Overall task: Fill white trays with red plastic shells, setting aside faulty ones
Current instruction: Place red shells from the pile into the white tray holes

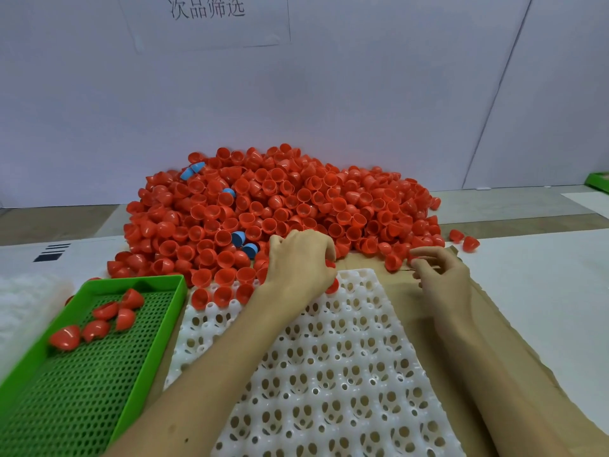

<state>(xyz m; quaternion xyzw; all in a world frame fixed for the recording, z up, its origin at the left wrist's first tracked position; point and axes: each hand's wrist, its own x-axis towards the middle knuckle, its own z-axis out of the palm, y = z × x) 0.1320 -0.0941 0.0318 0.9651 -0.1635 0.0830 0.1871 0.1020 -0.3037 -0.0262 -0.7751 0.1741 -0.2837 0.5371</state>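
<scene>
A heap of red shells point(280, 206) lies on the far middle of the surface point(543, 291). Each is a glossy half-egg cup with a rounded tip and a round open mouth, and they point every which way, some mouths up and some tips up. A few blue shells point(238, 239) are mixed in. In front of the heap a white tray point(329, 374) of holed sockets runs lengthwise from near to far on a cardboard sheet point(494, 341). At its far left corner three seated shells point(224, 295) stand in a row, long axis upright, mouths up and tips down in the sockets. The left grip point(300, 262) hovers over the tray's far edge, its fingers curled round held shells point(333, 286), of which only red slivers show below the knuckles and palm, so their direction cannot be told. The right grip point(441, 275) is just right of the tray's far corner. Its fingers are loosely curled with the tips at the near edge of the heap. Whether they pinch a shell cannot be told. To the near left a green perforated tray point(82, 374) holds six rejected shells point(99, 329) lying on their sides and tilted, tips mostly pointing left and near. Two stray shells point(463, 240) sit apart at the right of the heap. A paper sign point(207, 8) with printed characters hangs on the far wall.
</scene>
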